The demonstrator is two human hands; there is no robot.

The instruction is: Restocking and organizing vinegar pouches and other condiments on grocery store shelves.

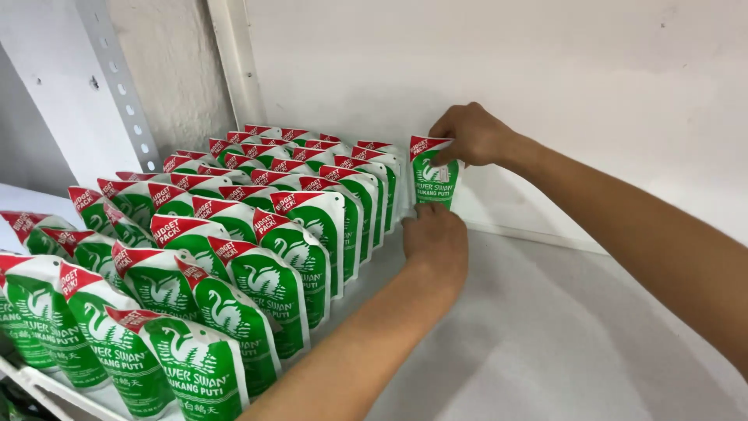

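White shelf [561, 335] against a white wall [545, 70]. Right hand [471, 134] pinches the top of a green pouch [433, 178] standing upright at the wall; left hand [435, 238] closed on its base. Rows of pouches [234, 257] stand left of it.

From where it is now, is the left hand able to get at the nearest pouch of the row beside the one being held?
Probably yes. The left hand rests at the base of the held pouch, and the row's end pouch stands just to its left. Only bare white shelf lies between them.
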